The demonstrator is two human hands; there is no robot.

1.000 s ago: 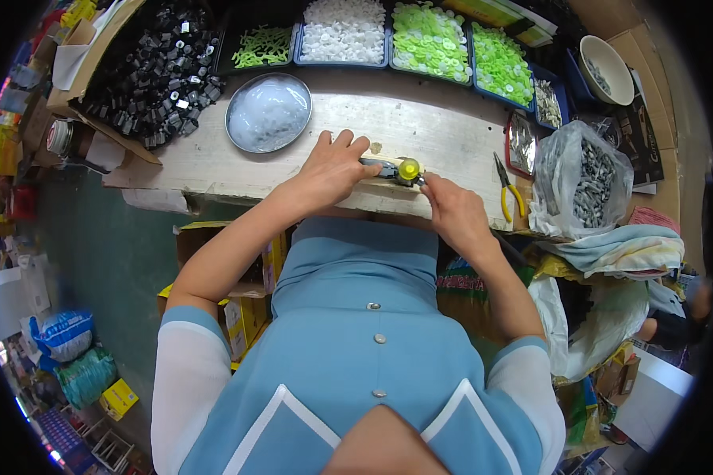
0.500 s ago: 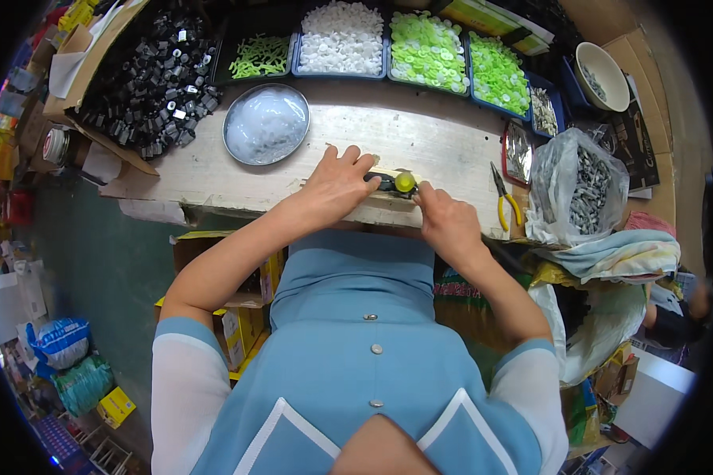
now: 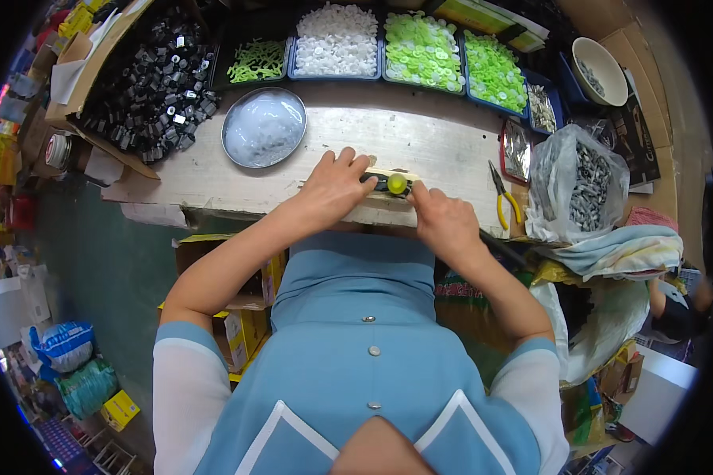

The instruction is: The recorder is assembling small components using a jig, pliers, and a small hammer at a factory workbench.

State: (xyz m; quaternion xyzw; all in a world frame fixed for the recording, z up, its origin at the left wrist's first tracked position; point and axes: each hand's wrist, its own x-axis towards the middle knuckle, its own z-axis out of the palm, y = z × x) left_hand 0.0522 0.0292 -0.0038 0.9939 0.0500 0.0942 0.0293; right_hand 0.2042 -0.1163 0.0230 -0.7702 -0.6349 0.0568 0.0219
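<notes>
Near the front edge of the workbench (image 3: 444, 134), a small dark part (image 3: 377, 180) lies between my two hands, with a round yellow-green piece (image 3: 397, 184) standing on top of it. My left hand (image 3: 337, 184) pinches the dark part's left end between thumb and fingertips, its other fingers bent over the bench. Close by the round piece, my right hand (image 3: 445, 215) is closed, thumb and forefinger pressed together at the part's right end; what exactly they grip is hidden. A pale strip shows just behind the part.
A round metal dish (image 3: 264, 127) stands behind my left hand. Trays of white pieces (image 3: 337, 43) and green pieces (image 3: 424, 51) line the back. Black parts (image 3: 154, 99) heap at left. Yellow-handled pliers (image 3: 504, 198) and a plastic bag (image 3: 558, 186) of grey parts lie right.
My right hand and the round yellow-green piece have shifted slightly left in view. Both hands keep much the same pose at the dark part.
</notes>
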